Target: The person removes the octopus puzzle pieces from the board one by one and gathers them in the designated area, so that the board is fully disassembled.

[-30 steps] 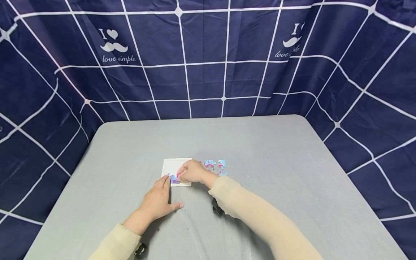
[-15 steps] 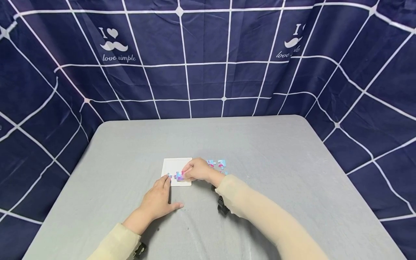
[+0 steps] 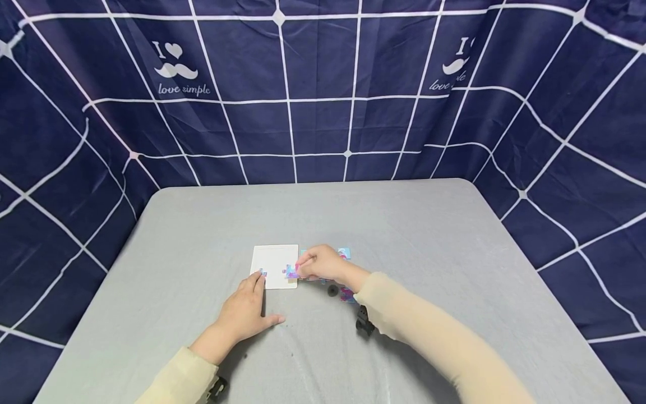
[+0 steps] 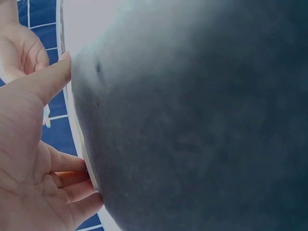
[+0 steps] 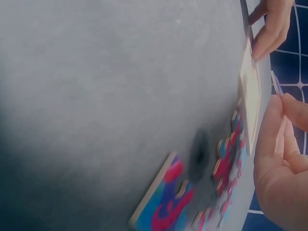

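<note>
My right hand (image 3: 323, 264) pinches a purple, blue and pink jigsaw piece (image 3: 291, 271) between thumb and fingertips, above the right side of a shallow white puzzle tray (image 3: 275, 255). In the right wrist view the same piece (image 5: 276, 83) is seen edge-on, apart from the tray. My left hand (image 3: 244, 308) lies at the tray's lower left corner, fingers extended and thumb spread on the table. Its fingertips touch a small blue-purple piece (image 3: 263, 273) in that corner, partly covering it. The left wrist view shows this hand (image 4: 43, 168) with fingertips along the tray's edge.
Several loose jigsaw pieces (image 5: 228, 163) lie right of the tray, partly hidden under my right hand in the head view. One pink and blue piece (image 5: 166, 197) lies closer to me. The grey table (image 3: 404, 224) is bounded by a dark blue gridded curtain (image 3: 323, 129).
My right hand has moved right and slightly away from me, taking the pinched piece off the tray's lower left area, away from the corner piece. My left hand has stayed in place.
</note>
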Motion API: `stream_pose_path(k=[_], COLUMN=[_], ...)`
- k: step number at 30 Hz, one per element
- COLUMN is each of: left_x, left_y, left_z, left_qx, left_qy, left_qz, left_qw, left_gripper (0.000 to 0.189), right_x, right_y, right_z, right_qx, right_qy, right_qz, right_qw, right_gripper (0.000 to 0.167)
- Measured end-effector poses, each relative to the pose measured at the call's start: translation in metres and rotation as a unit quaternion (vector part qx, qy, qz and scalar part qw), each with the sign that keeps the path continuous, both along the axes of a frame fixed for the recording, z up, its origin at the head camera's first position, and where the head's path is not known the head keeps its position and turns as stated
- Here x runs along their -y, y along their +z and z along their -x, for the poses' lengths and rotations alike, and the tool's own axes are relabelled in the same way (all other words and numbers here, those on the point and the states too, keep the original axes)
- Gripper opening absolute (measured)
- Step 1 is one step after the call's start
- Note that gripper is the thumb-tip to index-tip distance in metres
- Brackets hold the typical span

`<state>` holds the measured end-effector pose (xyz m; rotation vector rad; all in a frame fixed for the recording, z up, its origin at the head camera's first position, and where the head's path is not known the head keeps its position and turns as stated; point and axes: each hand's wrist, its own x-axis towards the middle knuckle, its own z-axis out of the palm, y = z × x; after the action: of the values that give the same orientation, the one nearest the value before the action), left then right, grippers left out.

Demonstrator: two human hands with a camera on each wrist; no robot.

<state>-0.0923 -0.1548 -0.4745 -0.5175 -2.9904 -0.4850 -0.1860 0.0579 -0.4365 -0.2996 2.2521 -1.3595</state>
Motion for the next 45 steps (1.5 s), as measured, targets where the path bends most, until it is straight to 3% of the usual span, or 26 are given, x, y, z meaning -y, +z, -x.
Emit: stream_pose_path(k=[14,33,45], left_x=[-0.001,-0.003,-0.001], left_y=[0.002,0.001,-0.002], left_z=[-0.001,-0.002,-0.002], left_qx=[0.003,-0.002,0.000], left_qy=[0.001,0.000,-0.002], left_qz=[-0.001,0.001,0.003], left_qw=[1.0000,1.0000,1.0000], left_gripper=[0.103,0.101,0.102], right_x=[-0.028,-0.049,-0.056], right_y=[0.002,-0.006,-0.005], right_z=[-0.014,-0.028,-0.033], right_qx=[0.021,0.010,-0.030], right_qy=[-0.002,-0.008,-0.010], right_qz=[-0.001,-0.026,-0.061], right_qw=[0.9998,0.9996,0.9977], right_gripper=[0.017,0.011,0.009])
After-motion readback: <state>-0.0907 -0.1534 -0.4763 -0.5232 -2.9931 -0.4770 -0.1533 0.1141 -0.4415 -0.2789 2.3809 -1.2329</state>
